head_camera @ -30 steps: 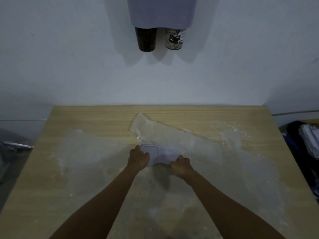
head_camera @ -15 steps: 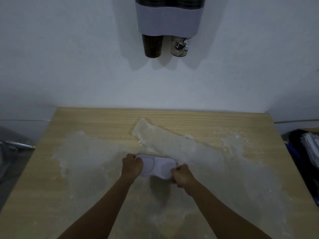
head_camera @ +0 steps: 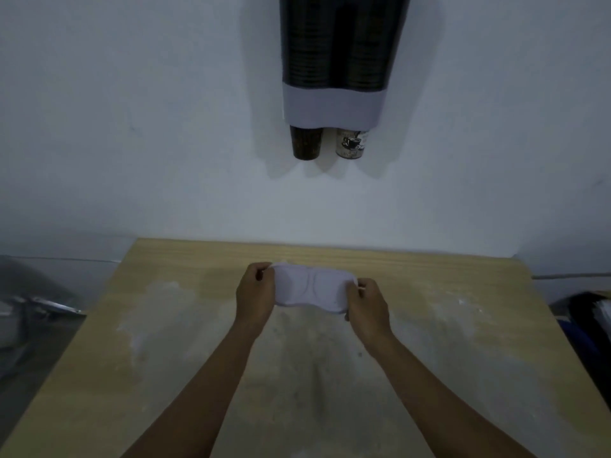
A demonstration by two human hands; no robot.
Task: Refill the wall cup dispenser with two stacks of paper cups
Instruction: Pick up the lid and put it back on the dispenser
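A wall cup dispenser (head_camera: 332,107) hangs on the white wall, with a clear upper body and a pale band at its bottom. Two stacks of dark paper cups (head_camera: 305,51) fill it side by side. A dark cup (head_camera: 305,143) and a printed coffee cup (head_camera: 352,143) stick out below. The dispenser's white double-oval lid (head_camera: 310,289) is held in the air above the table. My left hand (head_camera: 256,292) grips its left end and my right hand (head_camera: 365,304) grips its right end.
A wooden table (head_camera: 463,358) with a clear plastic sheet over it stands against the wall. A grey metallic object (head_camera: 43,305) lies off the table's left side. Dark bags or papers (head_camera: 591,322) sit at the right edge.
Both hands have lifted the white lid off the table and raised it toward the wall. The view has tilted up, showing more of the dispenser and its cup stacks.
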